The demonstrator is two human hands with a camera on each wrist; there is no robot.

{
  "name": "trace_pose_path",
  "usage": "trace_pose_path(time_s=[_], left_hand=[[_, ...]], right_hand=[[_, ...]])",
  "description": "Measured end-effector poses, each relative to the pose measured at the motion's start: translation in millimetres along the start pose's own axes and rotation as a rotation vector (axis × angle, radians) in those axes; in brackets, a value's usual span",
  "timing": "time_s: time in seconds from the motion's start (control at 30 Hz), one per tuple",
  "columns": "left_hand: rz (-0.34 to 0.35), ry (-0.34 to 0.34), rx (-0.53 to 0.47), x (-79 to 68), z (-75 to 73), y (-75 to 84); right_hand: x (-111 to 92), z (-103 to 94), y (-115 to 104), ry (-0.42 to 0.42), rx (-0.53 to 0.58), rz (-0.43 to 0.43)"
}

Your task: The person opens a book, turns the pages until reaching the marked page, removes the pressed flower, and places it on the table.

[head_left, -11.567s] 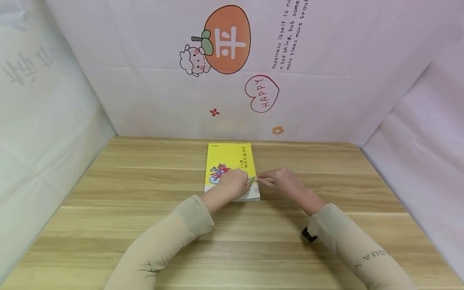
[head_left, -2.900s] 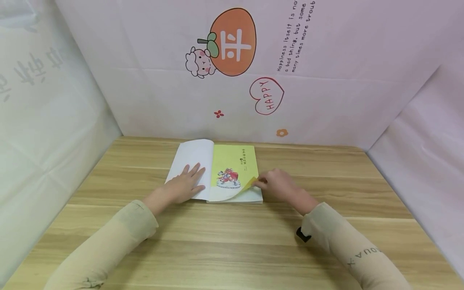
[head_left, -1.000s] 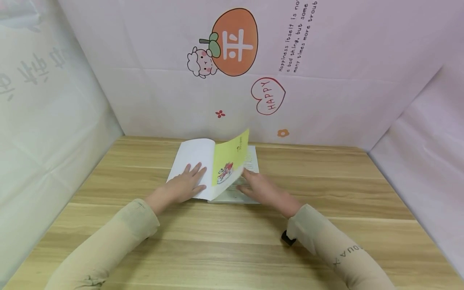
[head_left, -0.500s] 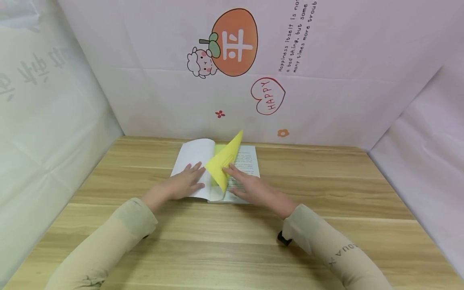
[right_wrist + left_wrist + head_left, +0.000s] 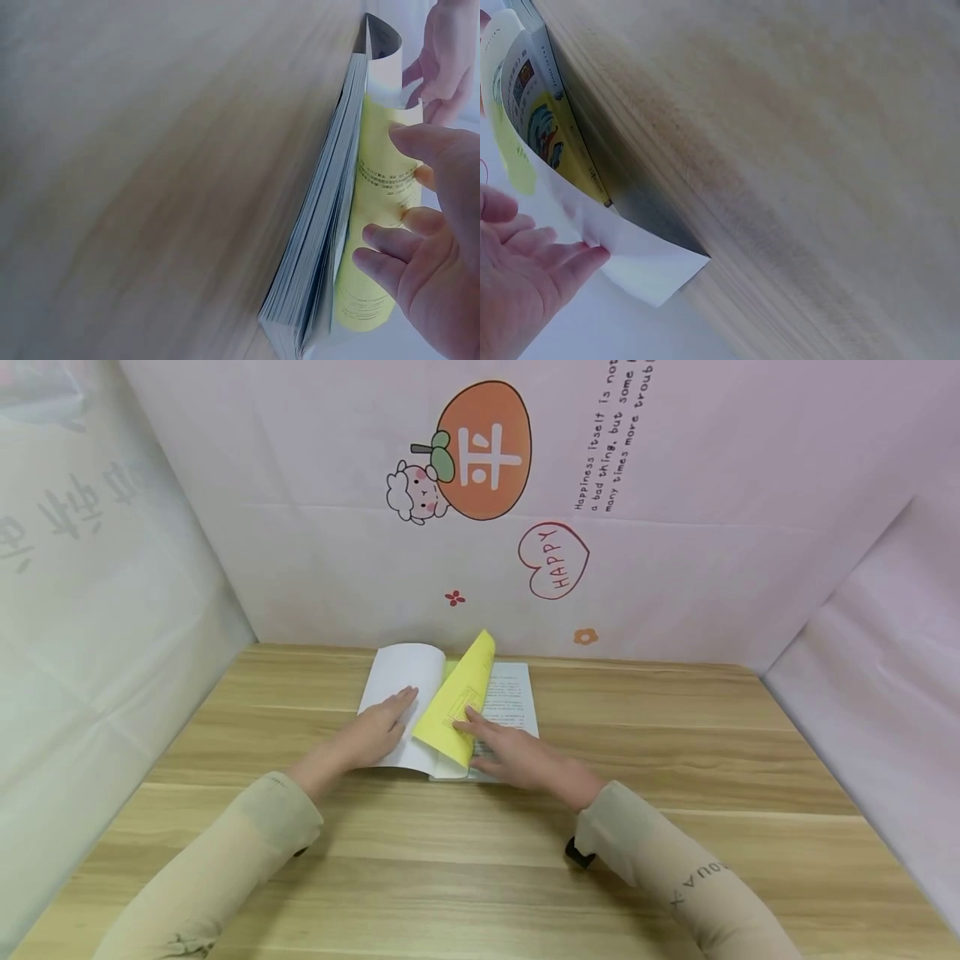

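An open paperback book (image 5: pixel 512 693) lies at the back of the table, printed text showing on its right side. Its yellow page (image 5: pixel 450 708) stands half turned, curling over to the left. My right hand (image 5: pixel 517 757) pushes that page with extended fingers; in the right wrist view its fingertips touch the yellow sheet (image 5: pixel 379 176). To the left, the white inside of the cover (image 5: pixel 408 672) bows up from the table. My left hand (image 5: pixel 373 732) touches this cover with nearly straight fingers, as the left wrist view also shows.
The wooden table (image 5: pixel 450 877) extends in front of the book and to both sides. A white printed cloth (image 5: pixel 322 568) hangs right behind the book, with more cloth walls at left and right.
The book was closed at first; its cover was then opened leftward. Lately my right hand has pushed the yellow page up and left. My left fingers have drawn together on the cover.
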State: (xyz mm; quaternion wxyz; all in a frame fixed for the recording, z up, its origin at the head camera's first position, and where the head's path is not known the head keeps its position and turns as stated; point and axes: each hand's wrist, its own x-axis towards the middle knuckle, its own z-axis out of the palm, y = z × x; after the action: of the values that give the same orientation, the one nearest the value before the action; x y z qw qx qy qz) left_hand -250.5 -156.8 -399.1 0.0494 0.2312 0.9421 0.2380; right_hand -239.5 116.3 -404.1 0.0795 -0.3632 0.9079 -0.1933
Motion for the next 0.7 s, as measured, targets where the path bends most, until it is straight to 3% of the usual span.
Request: trace_pose_path(time_s=[0.17, 0.7], left_hand=[[0.008, 0.031, -0.023, 0.2, 1.0, 3.0], [0.027, -0.013, -0.001, -4.1, 2.6, 11.3]], right_hand=[[3, -0.8, -6, -0.029, 0.014, 0.003], [5, 11.9, -20, -0.04, -0.021, -0.085]])
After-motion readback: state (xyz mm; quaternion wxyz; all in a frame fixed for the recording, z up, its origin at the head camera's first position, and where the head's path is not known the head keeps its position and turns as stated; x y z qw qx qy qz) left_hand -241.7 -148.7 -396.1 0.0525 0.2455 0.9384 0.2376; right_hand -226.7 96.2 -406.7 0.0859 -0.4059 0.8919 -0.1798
